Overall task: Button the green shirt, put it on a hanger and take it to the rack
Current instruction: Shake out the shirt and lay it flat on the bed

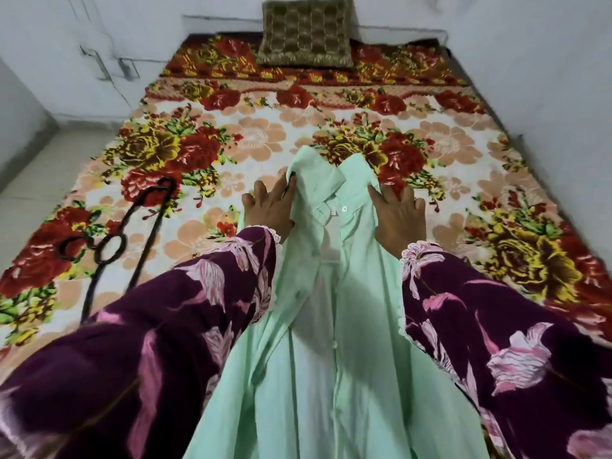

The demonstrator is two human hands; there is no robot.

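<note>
Lying collar-away down the centre of the frame, the green shirt (331, 293) is spread on the bed (251, 140), its front open. The left hand (270, 207) pinches the left collar edge between its fingers; the right hand (395, 213) presses flat, fingers spread, on the other side. To button well, bring both plackets edge to edge, starting at the top button (344, 209). A dark hanger (109, 240) waits at left.
</note>
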